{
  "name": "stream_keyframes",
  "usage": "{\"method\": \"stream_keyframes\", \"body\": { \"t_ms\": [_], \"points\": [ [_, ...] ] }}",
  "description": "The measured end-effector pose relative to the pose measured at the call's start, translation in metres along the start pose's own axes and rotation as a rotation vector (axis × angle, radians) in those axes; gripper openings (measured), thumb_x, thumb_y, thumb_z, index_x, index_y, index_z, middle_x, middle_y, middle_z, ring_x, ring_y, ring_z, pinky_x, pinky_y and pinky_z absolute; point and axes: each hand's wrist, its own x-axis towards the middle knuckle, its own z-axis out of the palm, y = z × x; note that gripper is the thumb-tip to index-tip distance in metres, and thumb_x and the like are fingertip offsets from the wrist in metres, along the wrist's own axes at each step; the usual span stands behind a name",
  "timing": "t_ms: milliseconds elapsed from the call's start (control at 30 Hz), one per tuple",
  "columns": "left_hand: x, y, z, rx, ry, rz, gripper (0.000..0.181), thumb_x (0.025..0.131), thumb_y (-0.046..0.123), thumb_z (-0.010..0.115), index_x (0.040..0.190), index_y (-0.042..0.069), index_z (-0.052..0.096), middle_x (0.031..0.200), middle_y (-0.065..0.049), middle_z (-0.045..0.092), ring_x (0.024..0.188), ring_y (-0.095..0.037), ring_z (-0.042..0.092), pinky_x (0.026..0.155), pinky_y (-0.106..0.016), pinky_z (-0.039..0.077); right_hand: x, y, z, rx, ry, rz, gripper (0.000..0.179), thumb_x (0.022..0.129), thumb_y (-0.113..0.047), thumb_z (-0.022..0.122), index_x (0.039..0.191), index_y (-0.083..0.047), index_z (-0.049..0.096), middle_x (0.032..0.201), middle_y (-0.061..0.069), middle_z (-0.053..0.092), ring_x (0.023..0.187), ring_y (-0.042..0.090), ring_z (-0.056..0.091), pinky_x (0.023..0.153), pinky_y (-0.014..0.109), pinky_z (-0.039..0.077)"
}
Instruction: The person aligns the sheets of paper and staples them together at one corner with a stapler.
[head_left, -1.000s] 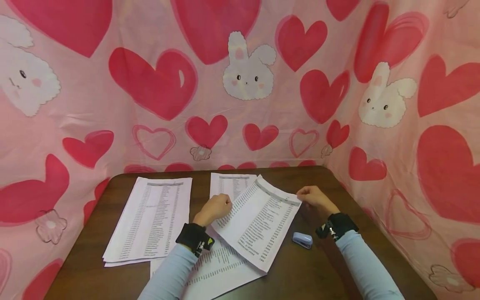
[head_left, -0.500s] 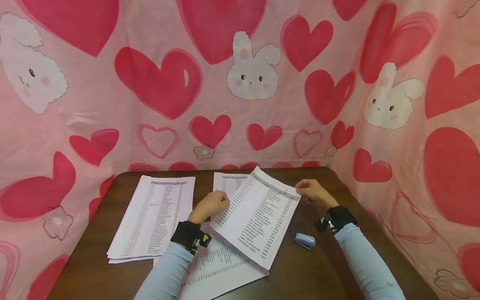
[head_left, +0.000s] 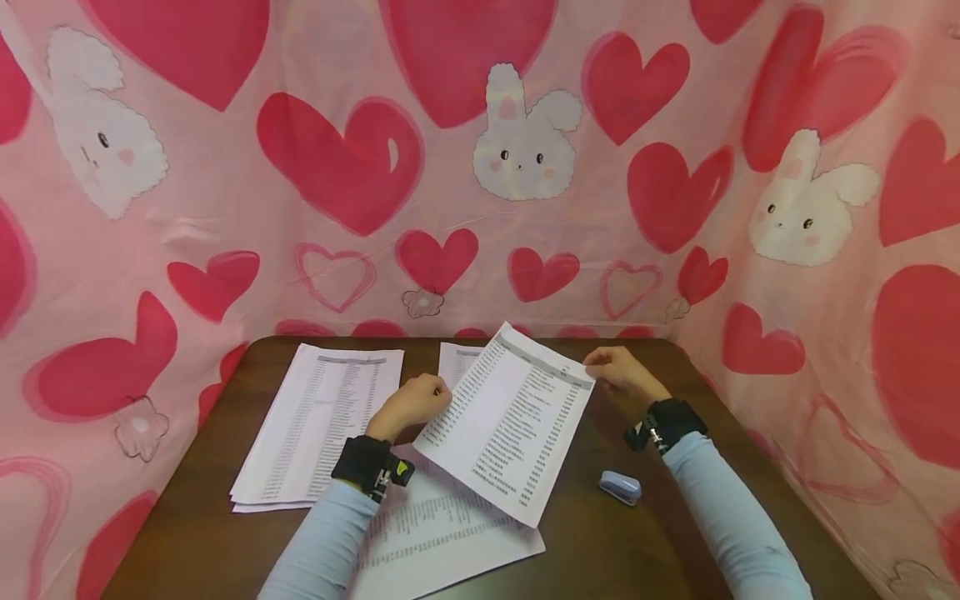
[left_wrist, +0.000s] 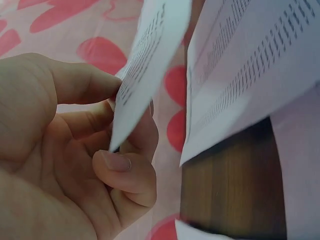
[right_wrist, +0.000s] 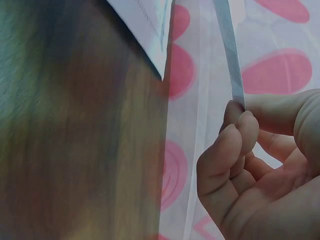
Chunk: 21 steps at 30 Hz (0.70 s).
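A printed sheet of paper (head_left: 510,425) is held up at a tilt above the table, between both hands. My left hand (head_left: 414,406) pinches its left edge between thumb and fingers; the left wrist view shows that edge of the sheet (left_wrist: 145,70) caught in the fingertips. At the upper right corner my right hand (head_left: 621,372) pinches the paper, which appears as a thin strip (right_wrist: 231,55) in the right wrist view. Beneath it lie more printed papers (head_left: 450,542), partly covered by the raised sheet and the left arm. Whether one sheet or several are held, I cannot tell.
A stack of printed sheets (head_left: 318,425) lies on the left of the brown table (head_left: 600,558). Another paper (head_left: 454,360) shows behind the raised sheet. A small light-blue stapler (head_left: 620,487) sits right of the sheet. Pink heart-patterned cloth (head_left: 315,192) encloses the table's back and sides.
Both hands have lifted the printed sheet a little higher, still gripping it at the left edge and upper right corner. The head view has turned slightly left. Stack and stapler stay put on the table.
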Motion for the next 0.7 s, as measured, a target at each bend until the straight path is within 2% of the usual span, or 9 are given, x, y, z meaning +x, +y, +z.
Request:
{"method": "stream_keyframes", "body": {
  "t_ms": [200,333,433,600,700],
  "points": [
    [-0.006,-0.01,-0.017,-0.013,0.015,-0.026,0.015,0.092,0.018,0.055,0.085,0.009,0.065,0.076,-0.004,0.055,0.07,-0.02,0.053,0.062,-0.033,0.041,0.013,-0.015,0.011,-0.002,-0.059,-0.049,0.024,0.093,-0.01,0.064,0.112,0.004,0.06,0.084,0.014,0.063,0.051,0.024,0.044,0.048,0.03,0.04],
    [-0.009,-0.013,-0.03,-0.023,0.025,-0.04,0.016,0.092,0.018,0.056,0.09,0.007,0.067,0.079,-0.005,0.057,0.073,-0.021,0.054,0.062,-0.033,0.042,0.022,-0.027,0.018,-0.002,-0.053,-0.074,0.022,0.092,-0.012,0.065,0.11,0.001,0.063,0.084,0.015,0.063,0.052,0.03,0.044,0.048,0.031,0.039],
    [-0.013,-0.017,-0.039,-0.031,0.036,-0.039,0.017,0.091,0.018,0.055,0.089,0.006,0.067,0.078,-0.005,0.057,0.072,-0.021,0.053,0.061,-0.033,0.042,0.031,-0.035,0.025,0.01,-0.056,-0.095,0.02,0.092,-0.01,0.065,0.108,0.002,0.064,0.083,0.015,0.063,0.05,0.028,0.043,0.046,0.031,0.037],
    [-0.02,-0.023,-0.049,-0.03,0.052,-0.03,0.018,0.09,0.015,0.052,0.084,0.006,0.067,0.073,-0.004,0.055,0.068,-0.02,0.051,0.06,-0.033,0.04,0.045,-0.047,0.036,-0.024,-0.056,-0.095,0.017,0.092,-0.009,0.065,0.106,0.0,0.066,0.088,0.014,0.064,0.049,0.024,0.046,0.047,0.03,0.041],
    [-0.024,-0.027,-0.053,-0.055,0.048,-0.041,0.018,0.09,0.014,0.053,0.085,0.005,0.067,0.074,-0.005,0.055,0.068,-0.021,0.052,0.06,-0.032,0.042,0.051,-0.054,0.041,-0.041,-0.049,-0.087,0.016,0.092,-0.008,0.064,0.105,0.0,0.066,0.09,0.016,0.064,0.054,0.033,0.049,0.052,0.037,0.045]
  ]
}}
